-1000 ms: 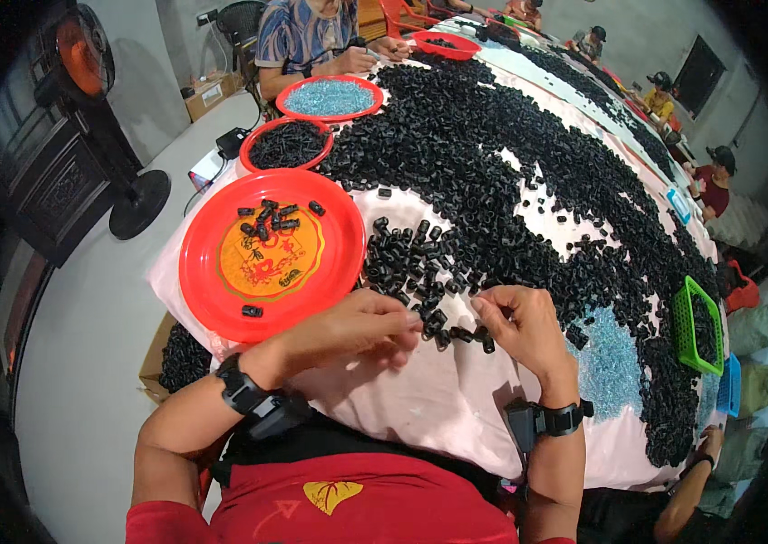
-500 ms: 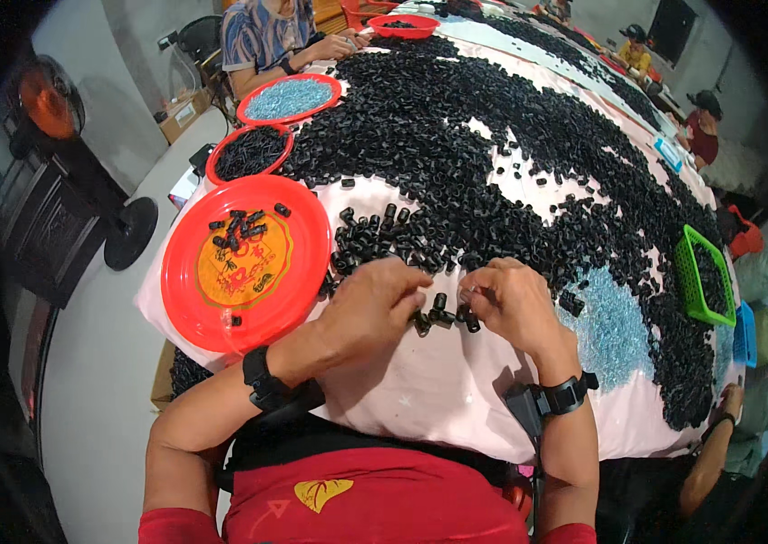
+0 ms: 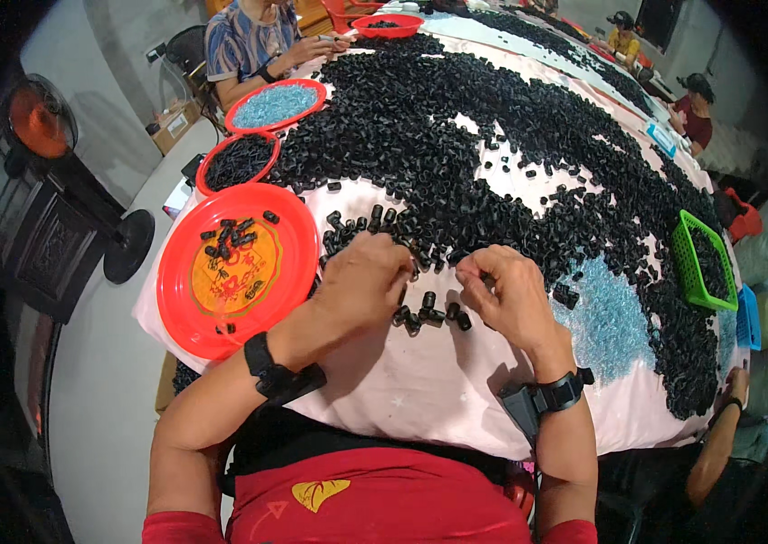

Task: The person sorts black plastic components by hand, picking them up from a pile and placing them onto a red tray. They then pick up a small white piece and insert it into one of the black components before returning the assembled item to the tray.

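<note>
My left hand (image 3: 368,279) is at the near edge of a heap of small black plastic cylinders (image 3: 375,218). Its fingers are curled together, and their tips are partly hidden, so what they hold cannot be made out. To its right, my right hand (image 3: 509,295) has its fingers bent in a pinch beside the heap; anything between them is too small to name. A few loose black cylinders (image 3: 428,304) lie on the pale pink cloth (image 3: 402,372) between and below my hands. Left of my left hand sits a red plate (image 3: 180,304) with several black cylinders on it.
Small clear bluish pieces (image 3: 603,317) are heaped right of my right hand. A green basket (image 3: 699,263) stands at the right edge. Beyond the red plate are a red tray of thin black pieces (image 3: 239,163) and one of bluish pieces (image 3: 277,105). Other people sit around the table.
Both hands have moved slightly away from me, toward the black heap. The loose cylinders that were partly under my fingers now show uncovered on the cloth. The whole view has shifted a little.
</note>
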`<action>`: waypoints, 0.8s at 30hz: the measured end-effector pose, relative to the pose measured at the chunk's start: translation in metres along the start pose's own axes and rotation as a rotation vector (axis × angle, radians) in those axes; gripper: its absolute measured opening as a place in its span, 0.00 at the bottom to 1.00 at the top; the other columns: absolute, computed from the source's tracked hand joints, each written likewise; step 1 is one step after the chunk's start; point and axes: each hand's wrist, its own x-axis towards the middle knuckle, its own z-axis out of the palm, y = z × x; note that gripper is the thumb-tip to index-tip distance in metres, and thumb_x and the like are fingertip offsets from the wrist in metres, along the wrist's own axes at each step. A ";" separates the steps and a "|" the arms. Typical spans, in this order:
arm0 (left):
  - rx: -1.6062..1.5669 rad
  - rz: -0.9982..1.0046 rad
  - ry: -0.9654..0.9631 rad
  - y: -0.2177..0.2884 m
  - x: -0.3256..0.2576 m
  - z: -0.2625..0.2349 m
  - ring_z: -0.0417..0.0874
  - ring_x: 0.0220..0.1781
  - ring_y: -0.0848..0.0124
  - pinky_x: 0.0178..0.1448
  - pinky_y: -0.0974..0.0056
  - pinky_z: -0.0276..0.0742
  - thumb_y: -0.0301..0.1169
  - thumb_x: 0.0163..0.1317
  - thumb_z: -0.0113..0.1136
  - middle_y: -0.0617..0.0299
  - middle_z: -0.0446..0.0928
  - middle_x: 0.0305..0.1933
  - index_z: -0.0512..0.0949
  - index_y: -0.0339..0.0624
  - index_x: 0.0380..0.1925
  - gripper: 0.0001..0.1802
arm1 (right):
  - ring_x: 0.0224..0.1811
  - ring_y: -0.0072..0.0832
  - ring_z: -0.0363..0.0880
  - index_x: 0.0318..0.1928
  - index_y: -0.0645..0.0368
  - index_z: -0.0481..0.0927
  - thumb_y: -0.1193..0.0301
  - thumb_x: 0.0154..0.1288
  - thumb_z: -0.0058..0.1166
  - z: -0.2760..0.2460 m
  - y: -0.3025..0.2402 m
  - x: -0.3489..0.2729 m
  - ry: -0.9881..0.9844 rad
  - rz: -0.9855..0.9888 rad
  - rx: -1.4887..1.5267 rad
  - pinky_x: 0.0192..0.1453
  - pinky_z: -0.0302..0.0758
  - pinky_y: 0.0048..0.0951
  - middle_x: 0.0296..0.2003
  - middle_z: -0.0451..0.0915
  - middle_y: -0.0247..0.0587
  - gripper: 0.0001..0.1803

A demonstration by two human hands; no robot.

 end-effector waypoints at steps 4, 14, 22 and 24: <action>-0.143 -0.038 0.070 -0.008 -0.002 0.000 0.79 0.49 0.55 0.52 0.54 0.77 0.27 0.61 0.65 0.54 0.79 0.41 0.85 0.42 0.41 0.08 | 0.38 0.47 0.83 0.35 0.59 0.85 0.73 0.63 0.61 -0.001 -0.002 0.001 -0.011 -0.013 0.002 0.43 0.78 0.44 0.31 0.83 0.46 0.04; -0.131 0.202 -0.072 0.005 0.003 0.012 0.78 0.48 0.55 0.54 0.54 0.76 0.31 0.60 0.69 0.56 0.79 0.41 0.86 0.42 0.39 0.09 | 0.35 0.45 0.84 0.38 0.60 0.86 0.73 0.62 0.61 -0.001 -0.003 0.002 0.016 -0.009 0.069 0.39 0.79 0.41 0.31 0.85 0.46 0.06; -0.188 0.194 -0.006 0.007 -0.002 -0.003 0.81 0.43 0.60 0.50 0.58 0.78 0.30 0.63 0.68 0.57 0.80 0.41 0.81 0.39 0.41 0.09 | 0.36 0.44 0.85 0.39 0.61 0.86 0.72 0.62 0.62 -0.002 -0.012 0.002 0.008 0.011 0.159 0.41 0.80 0.38 0.32 0.86 0.46 0.07; -0.860 -0.246 -0.093 0.006 -0.004 -0.012 0.83 0.43 0.72 0.46 0.68 0.78 0.29 0.69 0.65 0.63 0.82 0.43 0.78 0.41 0.44 0.08 | 0.35 0.43 0.86 0.40 0.62 0.87 0.72 0.63 0.62 -0.003 -0.015 0.001 -0.016 0.066 0.240 0.40 0.80 0.37 0.33 0.87 0.47 0.08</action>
